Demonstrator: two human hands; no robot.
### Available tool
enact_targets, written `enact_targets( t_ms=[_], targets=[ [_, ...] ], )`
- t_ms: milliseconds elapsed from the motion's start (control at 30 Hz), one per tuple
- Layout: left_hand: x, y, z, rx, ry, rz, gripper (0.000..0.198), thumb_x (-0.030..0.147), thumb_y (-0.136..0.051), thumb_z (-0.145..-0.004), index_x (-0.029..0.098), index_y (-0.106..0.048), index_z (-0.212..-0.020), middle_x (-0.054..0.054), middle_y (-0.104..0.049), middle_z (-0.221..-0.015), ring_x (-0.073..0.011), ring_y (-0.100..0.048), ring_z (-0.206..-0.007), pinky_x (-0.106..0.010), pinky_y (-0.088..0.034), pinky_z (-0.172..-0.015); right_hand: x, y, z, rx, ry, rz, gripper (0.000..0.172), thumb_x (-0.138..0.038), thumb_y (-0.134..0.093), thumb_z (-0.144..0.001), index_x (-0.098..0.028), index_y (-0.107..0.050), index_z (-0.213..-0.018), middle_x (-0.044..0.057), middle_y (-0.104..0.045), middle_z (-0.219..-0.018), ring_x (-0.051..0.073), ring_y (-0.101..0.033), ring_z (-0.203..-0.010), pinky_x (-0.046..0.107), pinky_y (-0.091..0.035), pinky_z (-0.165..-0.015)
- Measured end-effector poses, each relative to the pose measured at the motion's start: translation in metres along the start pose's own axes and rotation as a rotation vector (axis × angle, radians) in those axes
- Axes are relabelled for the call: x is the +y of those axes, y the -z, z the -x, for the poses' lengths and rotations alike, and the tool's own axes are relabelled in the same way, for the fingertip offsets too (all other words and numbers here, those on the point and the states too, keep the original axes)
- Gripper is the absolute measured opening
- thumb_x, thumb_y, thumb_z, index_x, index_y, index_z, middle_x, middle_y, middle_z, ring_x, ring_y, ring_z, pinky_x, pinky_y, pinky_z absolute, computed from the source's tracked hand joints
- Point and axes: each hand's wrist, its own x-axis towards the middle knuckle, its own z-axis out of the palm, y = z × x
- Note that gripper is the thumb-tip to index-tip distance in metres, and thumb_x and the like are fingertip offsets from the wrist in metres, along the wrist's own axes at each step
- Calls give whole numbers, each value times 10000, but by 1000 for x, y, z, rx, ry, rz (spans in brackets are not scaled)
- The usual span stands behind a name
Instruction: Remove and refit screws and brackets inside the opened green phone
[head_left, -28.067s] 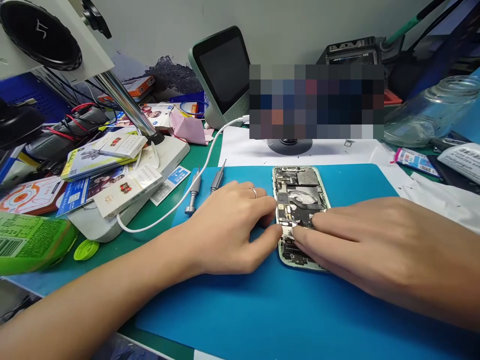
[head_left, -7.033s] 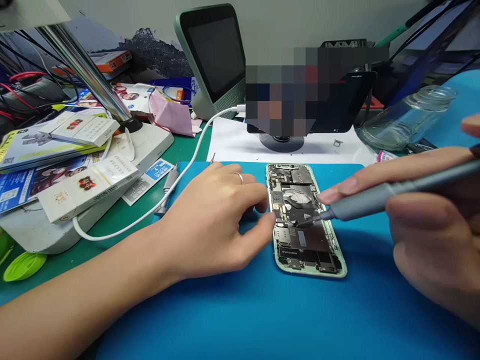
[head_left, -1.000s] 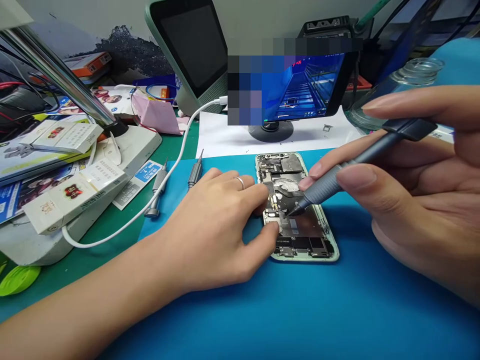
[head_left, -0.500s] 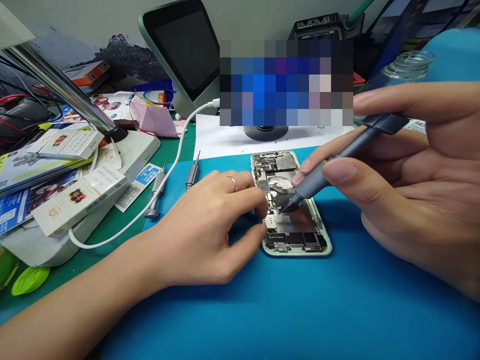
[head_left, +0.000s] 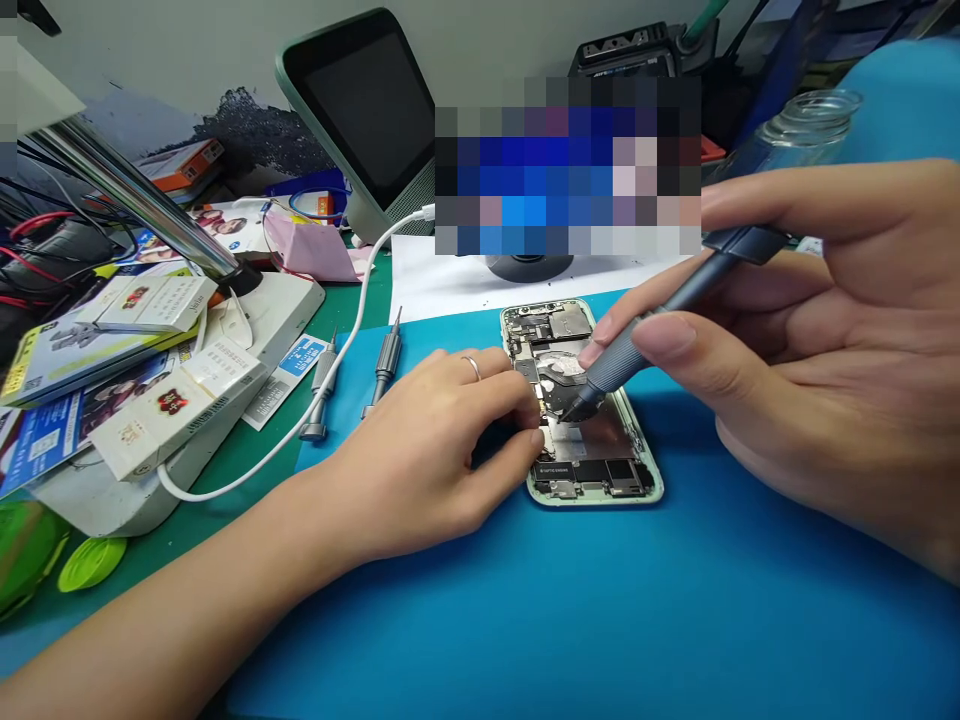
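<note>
An opened smartphone (head_left: 600, 440) with a pale green frame lies on the blue mat, its inner parts exposed. My left hand (head_left: 442, 440), with a ring on one finger, rests at the phone's left edge. Its fingers are curled, and thumb and forefinger are close together there; whether they pinch a small part is hidden. Over the phone, my right hand (head_left: 795, 370) grips a grey pen-shaped tool (head_left: 637, 350) with a knurled grip and a dark flange near the top. The tool slants down left, its fine tip over the phone's middle; contact is unclear.
Two screwdrivers (head_left: 388, 355) lie left of the phone, near a white cable (head_left: 281, 440). Small boxes (head_left: 180, 405) sit on the white lamp base (head_left: 292, 300). A dark-screened device (head_left: 367, 100) and a glass jar (head_left: 810, 120) stand behind. A blurred patch hides the back middle.
The view has shifted slightly. My left thumb and forefinger have edged a little further over the phone's left side. The tool stays at nearly the same spot over the phone.
</note>
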Motion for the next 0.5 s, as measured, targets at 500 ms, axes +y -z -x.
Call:
enact_targets(
  t_ms=[500],
  targets=[
    [3, 3, 0, 19, 0, 34, 80, 134, -594, -899, 180, -646, -939, -14, -671, -939, -169, -606, -885, -347, -413, -792, 4, 0, 0, -7, 42, -5, 485, -242, -684, -971, -432, -557, -1398, -63, -627, -1224, 75, -731, -968, 137, -644, -792]
  ],
)
